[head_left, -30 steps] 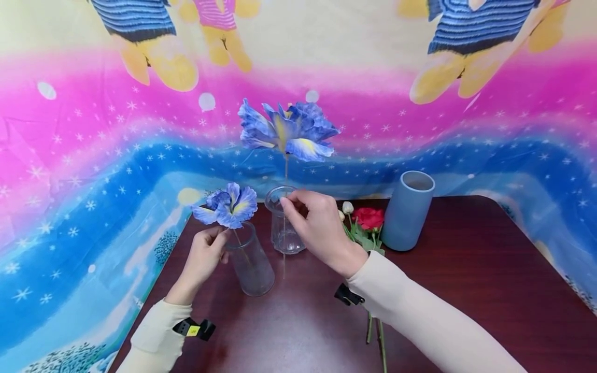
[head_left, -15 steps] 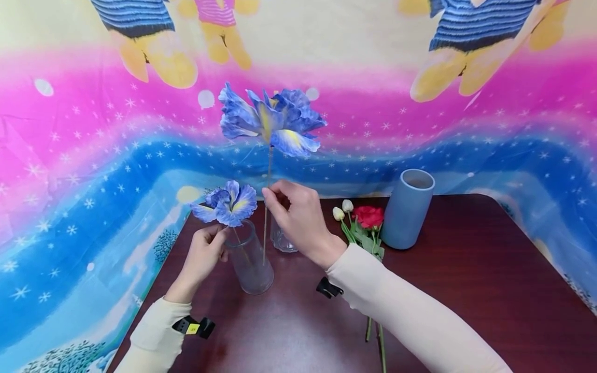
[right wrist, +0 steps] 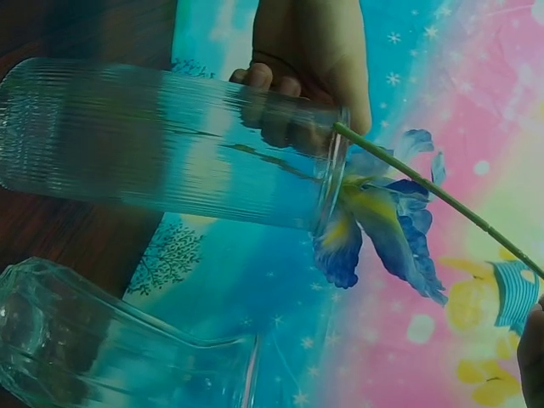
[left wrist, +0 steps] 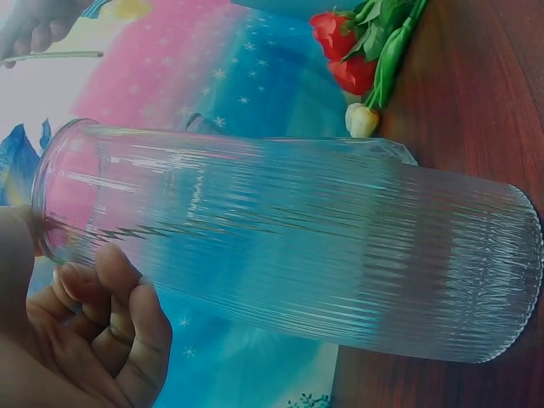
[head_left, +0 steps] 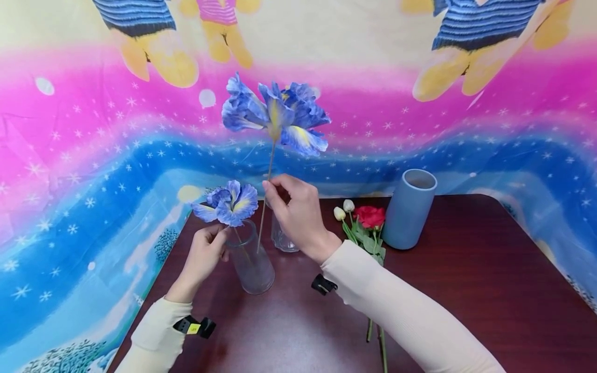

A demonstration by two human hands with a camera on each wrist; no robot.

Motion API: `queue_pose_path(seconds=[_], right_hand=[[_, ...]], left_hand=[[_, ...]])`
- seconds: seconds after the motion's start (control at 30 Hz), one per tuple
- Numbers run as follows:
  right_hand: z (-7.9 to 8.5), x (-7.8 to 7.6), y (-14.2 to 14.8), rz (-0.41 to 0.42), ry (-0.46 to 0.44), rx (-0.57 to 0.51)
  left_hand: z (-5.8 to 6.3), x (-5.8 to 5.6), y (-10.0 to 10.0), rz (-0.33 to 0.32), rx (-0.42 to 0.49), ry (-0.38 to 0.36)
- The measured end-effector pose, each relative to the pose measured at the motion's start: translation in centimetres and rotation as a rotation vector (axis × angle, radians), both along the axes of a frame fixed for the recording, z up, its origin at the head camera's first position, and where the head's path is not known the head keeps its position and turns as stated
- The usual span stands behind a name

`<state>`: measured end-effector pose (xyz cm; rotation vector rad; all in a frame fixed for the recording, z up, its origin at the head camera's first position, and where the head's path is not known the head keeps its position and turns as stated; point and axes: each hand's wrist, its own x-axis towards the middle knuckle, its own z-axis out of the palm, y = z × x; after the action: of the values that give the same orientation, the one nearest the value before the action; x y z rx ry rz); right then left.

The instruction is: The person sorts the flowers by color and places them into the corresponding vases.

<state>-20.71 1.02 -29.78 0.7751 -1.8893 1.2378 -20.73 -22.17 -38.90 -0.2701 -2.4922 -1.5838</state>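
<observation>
- Shifting left since a second ago, the right hand (head_left: 298, 212) pinches one flower (head_left: 275, 115) by its stem.
- That brings the tip near the ribbed vase (head_left: 254, 272), seemingly not yet inside.
- Left hand (head_left: 204, 254): fingers gripping the vase's rim.

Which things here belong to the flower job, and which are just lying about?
Apparently in use:
raised blue flower, in right hand
lower blue flower
ribbed glass vase, left hand at its rim

Seemingly idle:
other glass vase
blue-grey vase
red flowers
pale buds
</observation>
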Motion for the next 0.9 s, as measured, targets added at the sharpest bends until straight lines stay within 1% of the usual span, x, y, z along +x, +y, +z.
queue_pose_path(seconds=[0.13,0.23,0.37,0.5,0.6,0.63,0.7,0.83,0.9], right_hand=[[0.2,-0.3,-0.3,0.013,0.028,-0.047],[0.2,-0.6,-0.6,0.025,0.026,-0.090],[0.1,-0.9,-0.8,0.017,0.022,-0.136],[0.2,-1.0,-1.1,0.008,0.038,-0.165],[0.1,-1.0,-1.4,0.004,0.047,-0.165],[0.0,-1.0,-1.6,-0.001,0.047,-0.158],[-0.3,-1.0,-1.8,-0.012,0.051,-0.138],[-1.1,-1.2,-2.4,-0.038,0.073,-0.081],[-1.5,-1.2,-2.6,-0.034,0.088,-0.049]], left_hand=[[0.1,-0.1,0.0,0.002,-0.002,-0.005],[0.1,-0.1,0.0,-0.002,-0.017,-0.012],[0.2,0.0,0.0,-0.005,-0.026,-0.021],[1.8,1.0,0.8,-0.011,-0.007,-0.023],[3.2,1.9,1.3,-0.020,-0.002,-0.023],[3.3,1.9,1.4,-0.021,-0.001,-0.022],[2.9,1.7,1.3,-0.020,0.002,-0.021],[1.4,0.7,0.6,-0.010,-0.001,-0.018],[0.7,0.3,0.2,-0.010,-0.012,-0.010]])
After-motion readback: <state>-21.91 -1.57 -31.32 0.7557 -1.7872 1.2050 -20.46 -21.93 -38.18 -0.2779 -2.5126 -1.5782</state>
